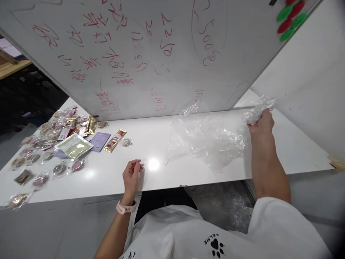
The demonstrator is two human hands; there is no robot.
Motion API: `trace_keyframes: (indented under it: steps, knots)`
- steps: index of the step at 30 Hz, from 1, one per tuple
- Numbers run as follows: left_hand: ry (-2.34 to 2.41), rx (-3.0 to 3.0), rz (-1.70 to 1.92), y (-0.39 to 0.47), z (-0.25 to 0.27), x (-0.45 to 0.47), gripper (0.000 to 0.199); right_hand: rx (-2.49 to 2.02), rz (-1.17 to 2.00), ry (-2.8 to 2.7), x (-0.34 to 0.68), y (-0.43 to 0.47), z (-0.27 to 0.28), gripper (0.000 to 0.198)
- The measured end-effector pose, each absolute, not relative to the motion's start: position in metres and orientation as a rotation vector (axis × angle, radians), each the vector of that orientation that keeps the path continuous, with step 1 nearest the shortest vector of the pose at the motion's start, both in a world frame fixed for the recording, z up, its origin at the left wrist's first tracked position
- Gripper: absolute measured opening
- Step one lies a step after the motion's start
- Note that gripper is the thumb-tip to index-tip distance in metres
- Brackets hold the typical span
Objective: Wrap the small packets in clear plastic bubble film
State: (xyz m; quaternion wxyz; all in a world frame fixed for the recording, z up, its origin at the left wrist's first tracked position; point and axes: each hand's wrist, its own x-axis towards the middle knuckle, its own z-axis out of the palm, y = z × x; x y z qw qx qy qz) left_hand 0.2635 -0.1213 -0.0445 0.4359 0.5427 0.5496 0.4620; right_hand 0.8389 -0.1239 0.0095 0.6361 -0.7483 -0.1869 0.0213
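At the right end of the white table (145,126), my right hand (264,122) grips a bunched part of a clear plastic bag (207,138). The rest of this crinkled bag spreads leftward over the tabletop, reaching the foot of the whiteboard. My left hand (132,174) is near the table's front edge with its fingers curled in, and nothing shows in them. Up and left of this hand lie a small clear-wrapped round piece (125,142) and a gold-and-red sachet (115,140).
Several wrapped round pieces and sachets are heaped at the table's left, among them a green-and-white packet (74,146) and a purple packet (100,141). A whiteboard (178,72) with red writing stands along the back. Crumpled clear plastic (237,208) lies below the table.
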Motion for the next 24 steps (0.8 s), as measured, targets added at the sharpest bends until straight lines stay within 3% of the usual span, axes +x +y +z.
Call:
trace_keyframes:
  steps: [5,9,11,16,21,24]
  knots:
    - [1.471,1.390,1.116,-0.120,-0.045,0.264,0.030,-2.049,-0.041,-0.294,0.888,-0.053,0.020,0.064]
    - [1.549,1.406,1.093,-0.120,-0.045,0.265,0.031,-2.356,-0.206,-0.513,0.890,-0.021,0.003,0.069]
    - [1.580,1.415,1.076,-0.120,-0.046,0.264,0.031,-2.427,-0.108,-0.666,0.892,-0.017,-0.011,0.070]
    - [1.633,1.442,1.032,-0.119,-0.047,0.262,0.031,-2.499,0.203,-0.788,0.898,-0.030,-0.034,0.068]
    - [1.639,1.443,1.032,-0.120,-0.046,0.263,0.030,-2.632,-0.150,-0.724,0.898,-0.068,-0.047,0.071]
    - [1.638,1.429,1.032,-0.119,-0.046,0.263,0.030,-2.840,-0.096,-0.677,0.902,-0.098,-0.057,0.062]
